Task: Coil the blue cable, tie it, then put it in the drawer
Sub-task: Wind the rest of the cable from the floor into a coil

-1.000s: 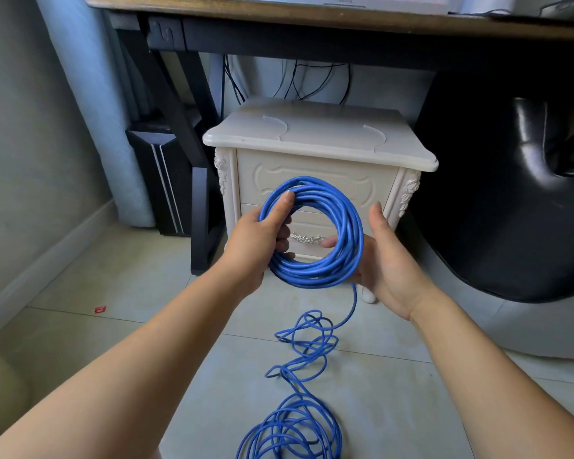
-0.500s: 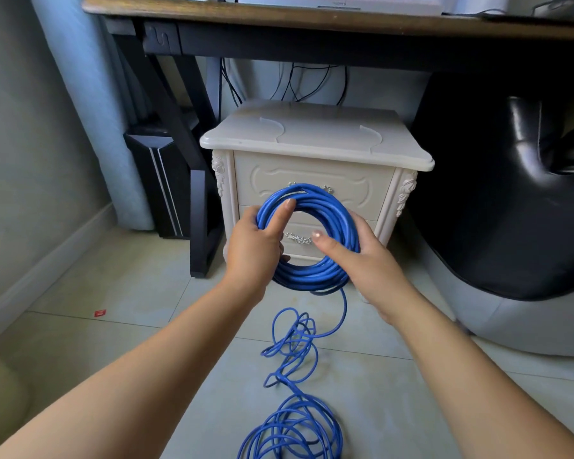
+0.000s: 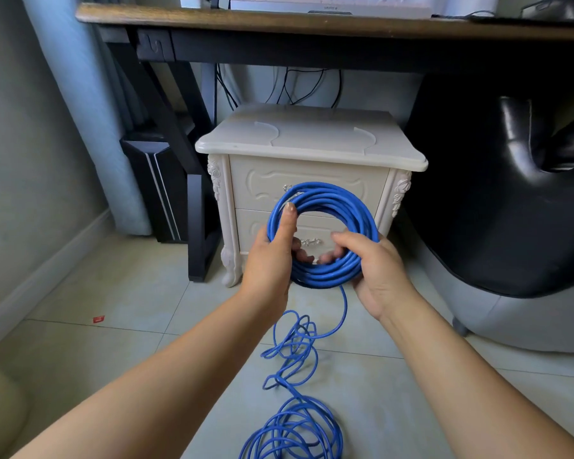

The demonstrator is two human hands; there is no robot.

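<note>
We are in the middle of the first step. A good part of the blue cable [image 3: 328, 197] is already wound into a round coil, which we hold up between both grips, in front of the white cabinet [image 3: 312, 140]. The left grip [image 3: 272, 260] grasps the left side of the coil, with the thumb laid up along the strands and the fingers curled through the ring. The right grip [image 3: 375, 270] grasps the lower right side, with the thumb over the front and the fingertips showing inside the ring.

From under the right grip one strand hangs down to the floor [image 3: 113, 342]. Below both grips a long loose part [image 3: 295, 422] lies there in a tangle and a heap of loops. So we judge that much cable remains to wind. No tie is on the coil, and we see nothing to tie it with. The upper drawer [image 3: 262, 183] and the lower drawer [image 3: 252, 226], just behind the grips, are both closed.

Half a second earlier the right grip lay over the front of the coil with the forefinger stretched across the ring; now it is closed round the bundle lower down. One second earlier it was released, flat beside the right edge of the coil. The left grip keeps the same hold.
</note>
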